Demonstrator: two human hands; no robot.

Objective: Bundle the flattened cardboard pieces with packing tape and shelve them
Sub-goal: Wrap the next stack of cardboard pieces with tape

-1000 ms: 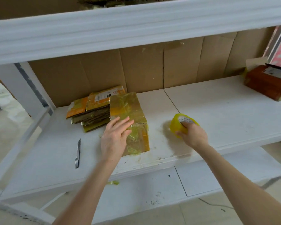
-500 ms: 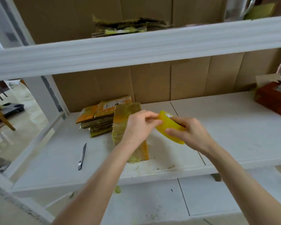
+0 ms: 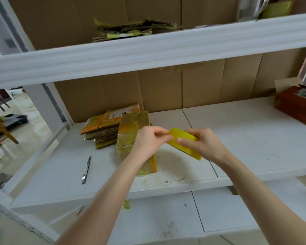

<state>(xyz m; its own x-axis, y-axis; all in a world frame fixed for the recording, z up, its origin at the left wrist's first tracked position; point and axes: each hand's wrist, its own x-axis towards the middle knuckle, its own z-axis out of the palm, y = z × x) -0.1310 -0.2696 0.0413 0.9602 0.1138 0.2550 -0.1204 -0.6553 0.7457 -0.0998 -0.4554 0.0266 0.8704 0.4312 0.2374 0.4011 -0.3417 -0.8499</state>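
- Judged step: picking the free end off the packing tape roll [image 3: 184, 134] before a further wrap
- Best done by scraping a nail along the roll's outer face to catch the end, then peeling slowly and squarely to avoid splitting the film into a sliver
- Advisable to keep the roll steady and turned toward the picking fingers, drawing out only a short tail before carrying it down to the cardboard
- On the left hand [image 3: 148, 140], fingertips [image 3: 168, 137] drawn narrowly together with the thumb, pinching at the near rim of the roll; cannot tell whether gripping a lifted end or only feeling for one
- On the right hand [image 3: 204, 145], fingers curled round the far side of the roll, thumb [image 3: 182, 140] pressed flat across its outer face; closed firmly on it, carrying it clear of the shelf board [image 3: 245, 138]
- Directly below and behind the left fingers, the tape-wrapped cardboard bundle [image 3: 131, 128], flat on the board, apparently untouched by either hand
- Further left of the left fingers, just beside the bundle, a second stack of flattened cardboard pieces [image 3: 102, 131]
- Well to the left of the left fingers and nearer the board's front edge, a slim utility knife [image 3: 86, 169], likely handy for the cut
- High above both hands, on the upper shelf, another cardboard stack [image 3: 131, 29], probably marking the destination
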